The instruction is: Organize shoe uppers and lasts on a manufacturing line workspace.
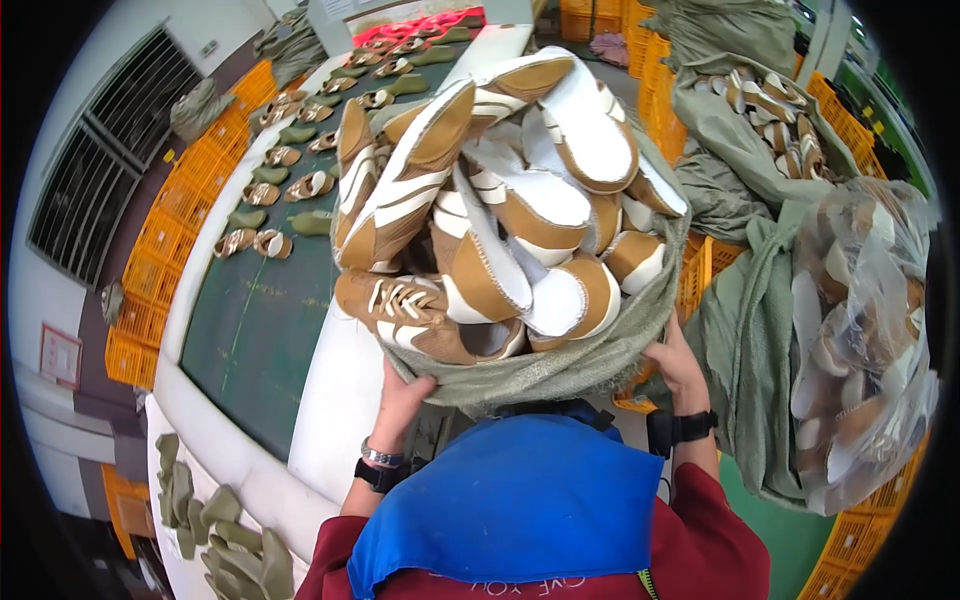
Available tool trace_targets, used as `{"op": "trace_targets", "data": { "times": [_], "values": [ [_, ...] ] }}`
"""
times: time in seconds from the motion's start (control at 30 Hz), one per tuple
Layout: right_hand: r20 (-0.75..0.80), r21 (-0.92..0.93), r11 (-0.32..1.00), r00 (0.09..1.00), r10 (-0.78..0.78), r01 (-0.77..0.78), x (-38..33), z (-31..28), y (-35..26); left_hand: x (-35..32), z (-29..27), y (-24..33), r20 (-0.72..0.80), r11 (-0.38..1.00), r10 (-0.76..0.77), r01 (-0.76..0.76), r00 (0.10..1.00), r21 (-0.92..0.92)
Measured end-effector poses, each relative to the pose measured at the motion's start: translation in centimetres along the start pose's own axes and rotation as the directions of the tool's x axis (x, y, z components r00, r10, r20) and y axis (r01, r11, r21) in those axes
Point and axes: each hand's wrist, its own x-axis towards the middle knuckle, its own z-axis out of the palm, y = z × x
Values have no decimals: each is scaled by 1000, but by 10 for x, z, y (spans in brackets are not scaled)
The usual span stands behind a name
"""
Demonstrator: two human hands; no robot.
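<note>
In front of my body I hold a grey-green woven sack (545,375), its mouth rolled down. It is heaped with brown and white shoe uppers (495,225), some showing white undersides, one with laces facing up. My left hand (402,393) grips the sack's lower left side, thumb on the cloth and the other fingers hidden beneath. On the other side my right hand (678,362) is closed on the sack's right edge, its fingertips partly behind the cloth. The sack's bottom is hidden from view.
Left lies a green conveyor belt (245,325) bearing several shoe uppers and green shoe lasts (312,222). More lasts (240,550) lie on a white surface at lower left. Orange crates (175,235) line the far left. At right stand another filled sack (720,130) and a clear plastic bag (865,340) of uppers.
</note>
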Motion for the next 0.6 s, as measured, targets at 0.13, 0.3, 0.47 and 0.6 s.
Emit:
{"op": "trace_targets", "data": {
  "times": [0.13, 0.3, 0.47, 0.6],
  "values": [
    [64, -265, 950, 986, -155, 166, 4, -8, 18, -7, -14, -57, -26, 768, 295, -221, 955, 601],
    [-54, -248, 960, 988, -144, 126, 10, -36, 6, -17, -37, -45, -88, 779, -610, 577, 787, -244],
    [-298, -591, 693, 686, -663, 413, -29, 4, -69, -18, -27, 36, -120, 486, 698, -344, 706, 803],
    [406, -611, 173, 493, -770, 773, -52, 120, -103, -16, 52, 96, 528, 110, 577, -700, 623, 706]
  ]
}}
